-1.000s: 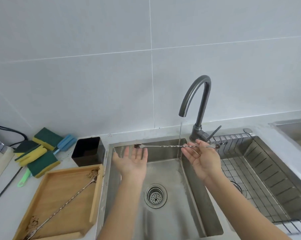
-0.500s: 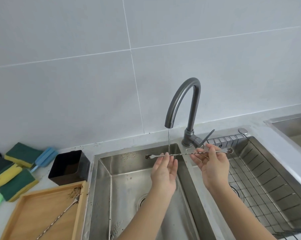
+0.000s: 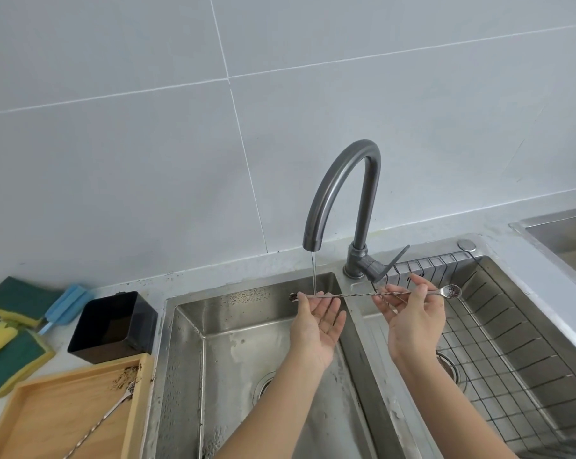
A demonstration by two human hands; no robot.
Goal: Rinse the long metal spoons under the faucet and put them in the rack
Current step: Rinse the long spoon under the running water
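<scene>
A long twisted metal spoon (image 3: 356, 295) lies level under the thin water stream of the dark faucet (image 3: 343, 193). My right hand (image 3: 412, 323) pinches its shaft near the dirty bowl end (image 3: 452, 291), which hangs over the wire rack (image 3: 518, 369) in the right basin. My left hand (image 3: 316, 326) is spread palm-up under the shaft, its fingertips touching the spoon near the forked end over the left sink (image 3: 247, 359). A second long spoon (image 3: 101, 422) lies with dark crumbs in the wooden tray (image 3: 41, 422) at lower left.
A black square container (image 3: 111, 326) stands between tray and wall. Green-and-yellow sponges (image 3: 8, 352) and a blue brush (image 3: 65, 308) lie at far left. Another steel basin (image 3: 564, 233) shows at the right edge. The faucet lever (image 3: 392, 263) juts toward my right hand.
The view has shifted right. My left hand slid right along the shaft to under the stream. The spoon moved right, its bowl now over the rack.
</scene>
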